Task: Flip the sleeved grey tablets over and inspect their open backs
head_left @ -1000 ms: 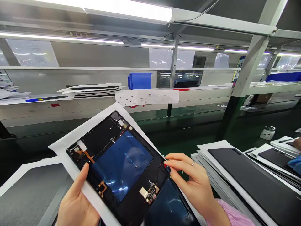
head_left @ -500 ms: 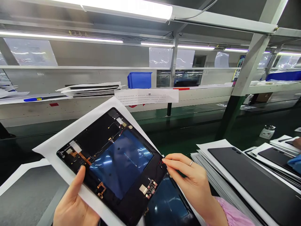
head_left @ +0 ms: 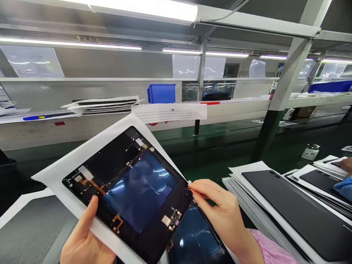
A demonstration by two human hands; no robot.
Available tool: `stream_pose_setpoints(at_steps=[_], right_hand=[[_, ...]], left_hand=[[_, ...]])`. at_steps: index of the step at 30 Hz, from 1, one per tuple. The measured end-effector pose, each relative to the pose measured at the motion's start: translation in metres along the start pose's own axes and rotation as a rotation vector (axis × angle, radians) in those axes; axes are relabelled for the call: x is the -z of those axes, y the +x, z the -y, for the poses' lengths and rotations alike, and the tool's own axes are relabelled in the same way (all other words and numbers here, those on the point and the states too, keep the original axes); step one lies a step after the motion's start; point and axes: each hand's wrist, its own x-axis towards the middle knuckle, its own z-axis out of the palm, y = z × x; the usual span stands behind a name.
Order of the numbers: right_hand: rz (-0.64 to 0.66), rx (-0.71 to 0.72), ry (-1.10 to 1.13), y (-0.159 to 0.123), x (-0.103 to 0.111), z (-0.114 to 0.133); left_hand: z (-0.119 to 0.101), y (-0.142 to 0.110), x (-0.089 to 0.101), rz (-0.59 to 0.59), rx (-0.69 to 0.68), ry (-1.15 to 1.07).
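Black tablet frame (head_left: 115, 161) with a glossy blue panel is held up, tilted, on a white paper sheet (head_left: 63, 176). Black panels on white sheets (head_left: 297, 209) are stacked to the right. Sheet and frame are gripped by the left hand (head_left: 85, 242), its thumb pressed on the frame's lower edge. The opposite edge is pinched by the right hand (head_left: 222, 212), near a small circuit board (head_left: 173, 220).
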Motion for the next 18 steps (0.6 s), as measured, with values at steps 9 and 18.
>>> stream_pose_setpoints(at_steps=[9,18], right_hand=[[-0.074,-0.032,0.145,-0.01,0.002,0.005],[0.059,0.037,0.114,-0.017,0.02,0.023]], left_hand=[[0.003,0.011,-0.019,-0.009,0.044,-0.038],[-0.002,0.006,0.015,-0.336,-0.001,-0.017]])
